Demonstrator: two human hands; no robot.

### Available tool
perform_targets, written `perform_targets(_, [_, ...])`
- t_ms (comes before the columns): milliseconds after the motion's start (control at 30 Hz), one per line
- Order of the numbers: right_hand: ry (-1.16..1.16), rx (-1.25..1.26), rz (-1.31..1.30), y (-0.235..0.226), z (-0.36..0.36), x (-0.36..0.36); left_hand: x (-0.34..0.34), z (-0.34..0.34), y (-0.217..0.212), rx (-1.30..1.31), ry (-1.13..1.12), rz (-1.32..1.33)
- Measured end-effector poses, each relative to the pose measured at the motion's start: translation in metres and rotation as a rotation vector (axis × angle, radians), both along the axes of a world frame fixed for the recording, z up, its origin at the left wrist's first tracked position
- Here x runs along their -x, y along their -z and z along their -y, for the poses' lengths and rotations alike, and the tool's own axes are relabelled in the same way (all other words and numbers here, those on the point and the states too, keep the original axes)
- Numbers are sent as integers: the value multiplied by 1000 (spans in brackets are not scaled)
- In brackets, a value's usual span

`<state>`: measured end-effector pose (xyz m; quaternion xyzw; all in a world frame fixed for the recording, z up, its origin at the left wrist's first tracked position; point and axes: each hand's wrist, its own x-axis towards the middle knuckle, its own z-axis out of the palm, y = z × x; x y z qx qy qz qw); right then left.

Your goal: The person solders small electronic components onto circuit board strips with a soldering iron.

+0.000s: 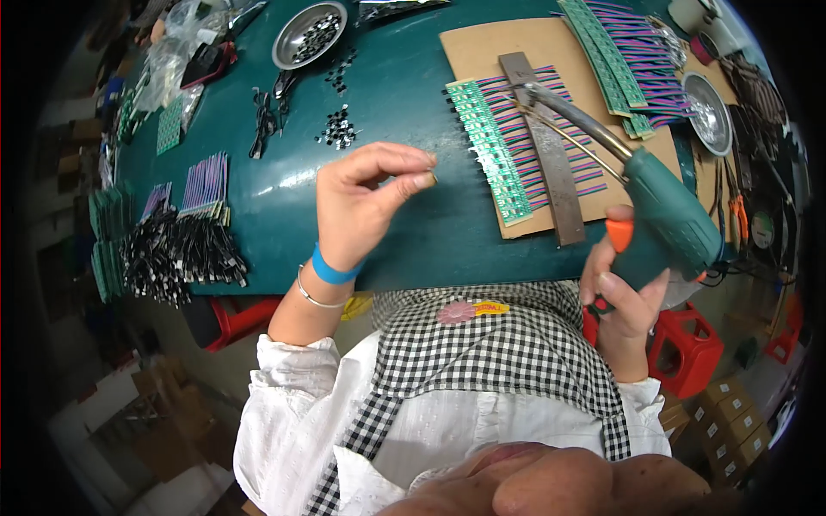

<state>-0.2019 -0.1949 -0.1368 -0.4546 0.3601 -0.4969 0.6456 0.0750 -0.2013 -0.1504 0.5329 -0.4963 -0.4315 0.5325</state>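
My right hand [621, 297] is wrapped round the handle of a green soldering gun [675, 211] with an orange trigger. Its metal tube and thin wire guide point left, over a dark metal bar [551, 168]. That bar lies across rows of coloured wires attached to a strip of green circuit boards [492, 150] on a cardboard sheet [471, 50]. Left of the strip, my left hand [366, 193] is raised above the table, thumb and forefinger nearly together in a pinch. Whatever sits between those fingertips is too small to make out.
Small black parts [338, 129] lie loose near a metal bowl [310, 34] of similar parts. Bundled black cables [185, 249] rest at the left edge. More wired board strips [607, 60] occupy the far right, beside another metal bowl [707, 112]. A red stool [686, 353] stands below.
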Motion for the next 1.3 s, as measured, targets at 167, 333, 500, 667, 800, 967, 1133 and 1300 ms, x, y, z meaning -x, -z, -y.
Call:
perform_targets(167, [-84, -89, -28, -3, 6, -27, 32, -4, -6, 217, 217, -34])
perform_targets(333, [-172, -135, 65, -3, 11, -38, 53, 0, -18, 584, 386, 326])
perform_targets(500, [-174, -233, -7, -10, 8, -32, 53, -2, -24, 715, 484, 444])
perform_targets(667, [-86, -63, -121, -4, 4, -29, 60, -11, -14, 572, 409, 437])
perform_targets(800, [-77, 33, -140, 2, 0, -26, 58, -15, -13, 314, 477, 361])
perform_targets(967, [-180, 63, -268, 8, -4, -21, 57, -18, -10, 193, 541, 209])
perform_targets(1133, [-216, 86, -358, 13, -7, -20, 51, -16, -14, 103, 593, 164])
perform_targets(1300, [-149, 81, -352, 5, -5, -10, 38, -11, 5, -213, 449, 134])
